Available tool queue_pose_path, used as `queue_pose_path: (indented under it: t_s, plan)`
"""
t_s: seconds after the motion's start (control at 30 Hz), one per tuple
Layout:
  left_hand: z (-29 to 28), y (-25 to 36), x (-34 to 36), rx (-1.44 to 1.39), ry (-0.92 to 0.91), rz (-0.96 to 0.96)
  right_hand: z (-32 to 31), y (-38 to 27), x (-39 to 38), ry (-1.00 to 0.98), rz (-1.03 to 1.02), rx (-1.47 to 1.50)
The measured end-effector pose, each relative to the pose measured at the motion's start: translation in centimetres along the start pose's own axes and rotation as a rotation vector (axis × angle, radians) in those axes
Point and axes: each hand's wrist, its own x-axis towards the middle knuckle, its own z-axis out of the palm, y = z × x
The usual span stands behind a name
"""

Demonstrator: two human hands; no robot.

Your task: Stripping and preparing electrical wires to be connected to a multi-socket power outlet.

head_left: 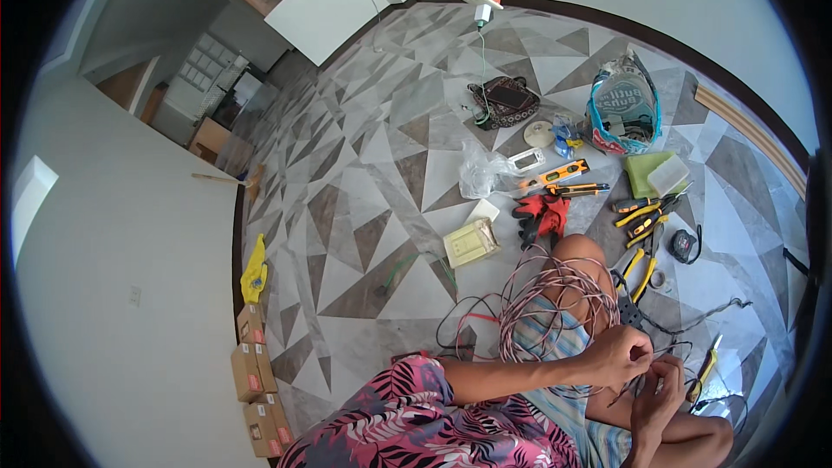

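Note:
Close together above my crossed legs, my left hand (620, 355) and my right hand (661, 390) are both closed in a pinch. A thin dark electrical wire (685, 345) loops out beside them and seems to run into the fingers; its end is hidden. Over my raised knee and lap lies a loose coil of twisted reddish-and-dark wire (520, 312). Just beyond the hands sits a black socket block (631, 312). A yellow-handled cutter (706, 368) lies on the floor to the right of my right hand.
Ahead lie yellow-and-black pliers (641, 273), a tape measure (685, 245), red-and-black gloves (543, 218), an orange spirit level (555, 176) and a pale yellow box (471, 243). Farther off stand a teal bag (624, 108) and a patterned pouch (505, 102). Cartons (252, 373) line the left wall.

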Motion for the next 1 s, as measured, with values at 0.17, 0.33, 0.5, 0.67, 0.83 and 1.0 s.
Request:
queue_pose_path:
  t_s: [0.17, 0.33, 0.5, 0.67, 0.83, 1.0]
  plan:
    - [1.3, -0.7, 0.2, -0.135, 0.159, -0.081, 2.1, 0.6, -0.4, 0.164, -0.146, -0.046]
    - [-2.7, -1.6, 1.9, -0.607, 0.46, -0.325, 1.0, 1.2, -1.6, 0.294, -0.095, -0.082]
    - [-1.8, -0.4, 0.4, -0.411, 0.026, -0.041, -0.4, -0.2, -1.0, 0.292, 0.26, 0.517]
    - [-0.5, 1.7, 0.0, -0.383, -0.078, -0.092, -1.2, -1.2, -0.3, 0.154, 0.176, 0.346]
    - [0.5, 1.9, -0.7, -0.354, -0.047, -0.097, -1.8, -0.7, -0.6, 0.105, 0.046, 0.148]
    - [0.7, 1.5, -0.7, -0.288, -0.054, -0.105, -1.9, -0.6, -0.8, 0.043, -0.089, -0.16]
